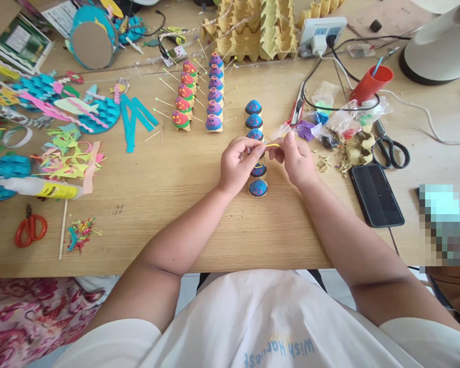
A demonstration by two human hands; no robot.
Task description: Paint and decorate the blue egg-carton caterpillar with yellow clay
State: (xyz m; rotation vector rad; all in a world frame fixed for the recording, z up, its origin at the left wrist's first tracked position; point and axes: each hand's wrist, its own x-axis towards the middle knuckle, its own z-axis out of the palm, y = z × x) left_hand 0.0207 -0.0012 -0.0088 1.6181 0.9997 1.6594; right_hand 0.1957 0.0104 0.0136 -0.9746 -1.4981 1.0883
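A thin yellow strip (273, 145) stretches between my hands above a column of blue domes with small faces. My left hand (238, 162) pinches its left end, and my right hand (299, 157) pinches the other between thumb and fingers. Below them, a blue dome (258, 188) ends the column at the near side; the dome just beyond it carries a yellow loop. Three more blue domes, the farthest (253, 106) among them, show past my fingers, and my hands partly cover the middle of the column.
Purple caterpillars (214, 122) and red ones (181, 120) stand left of centre. To the right are a red cutter (297, 108), black scissors (391, 148), a phone (376, 195) and a red cup (371, 84). Glue bottle (55, 188) and red-handled pliers (30, 229) lie left.
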